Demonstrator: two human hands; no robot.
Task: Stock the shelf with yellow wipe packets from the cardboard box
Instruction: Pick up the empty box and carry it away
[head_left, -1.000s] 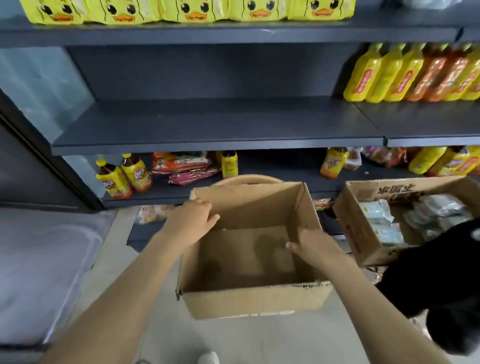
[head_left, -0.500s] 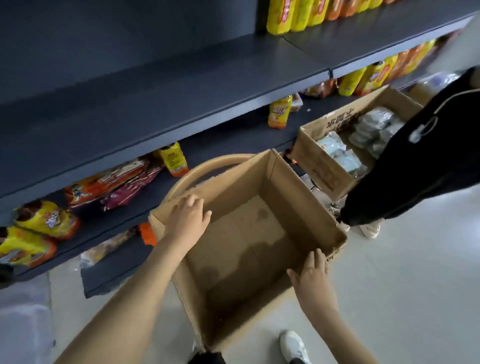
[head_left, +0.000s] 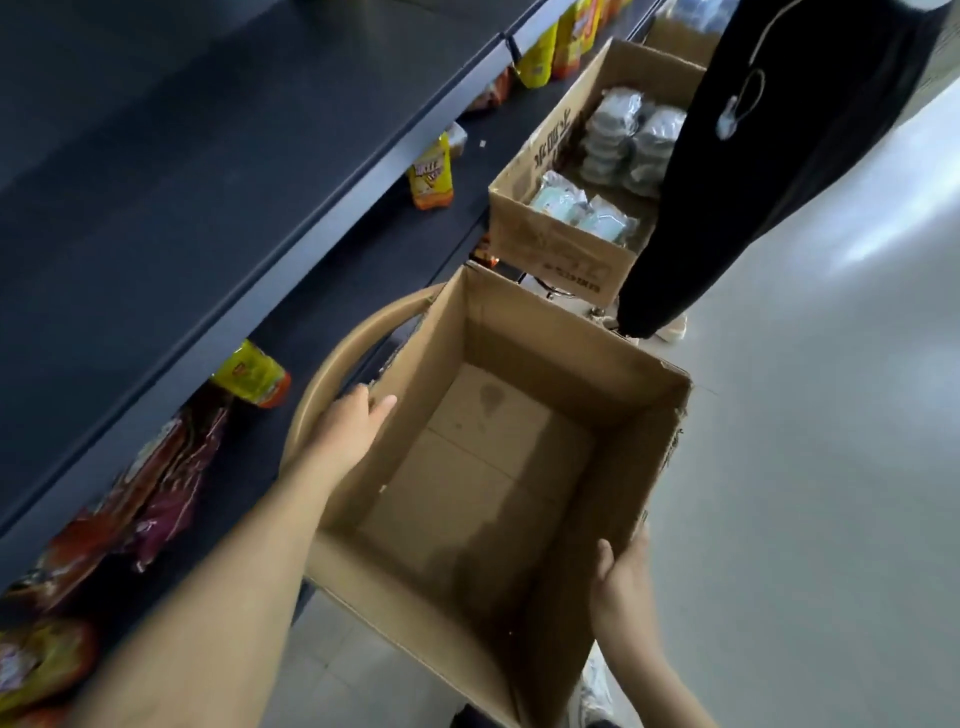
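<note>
cardboard box (head_left: 483, 483) empty (no yellow wipe packets seen inside), long axis near-to-far, shelf (head_left: 208, 171) just left; left hand (head_left: 348, 431) hooks over left wall, nearer the shelf; right hand (head_left: 621, 577) clasps near-right wall, thumb inside

lower shelf (head_left: 332, 291): yellow bottles (head_left: 431, 174), red snack packets (head_left: 156, 483) lying flat | floor (head_left: 805, 467): pale grey, white shoe (head_left: 592, 691) at bottom edge, possibly a sneaker
</note>
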